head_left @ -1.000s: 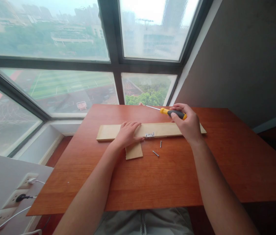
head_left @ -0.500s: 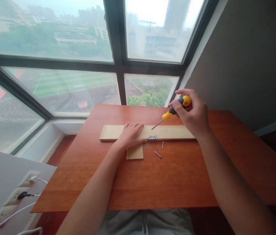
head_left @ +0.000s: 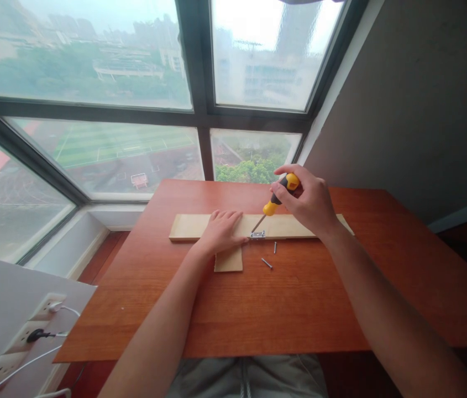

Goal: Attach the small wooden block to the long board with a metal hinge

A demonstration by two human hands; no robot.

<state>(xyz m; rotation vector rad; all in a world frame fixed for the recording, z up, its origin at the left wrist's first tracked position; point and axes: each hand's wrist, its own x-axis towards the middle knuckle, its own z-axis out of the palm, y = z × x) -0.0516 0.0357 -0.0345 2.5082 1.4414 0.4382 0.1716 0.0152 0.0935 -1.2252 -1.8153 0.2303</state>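
A long pale wooden board lies across the table. My left hand rests on it with fingers stretched out flat, its thumb beside a small silver metal bracket at the board's near edge. Under that hand a short wooden piece sticks out towards me. My right hand grips a yellow and black screwdriver, tilted, with its tip down at the left end of the bracket. Whether the tip sits in a screw head is too small to tell. Two loose screws, one upright in view and one slanted, lie near the bracket.
The reddish-brown table reaches to the window frame at the back. A grey wall stands to the right. At the lower left, wall sockets hold plugs with white cables.
My right hand has moved left and down with the screwdriver, bringing its tip from above the board to the bracket. My left hand has stayed in place on the board.
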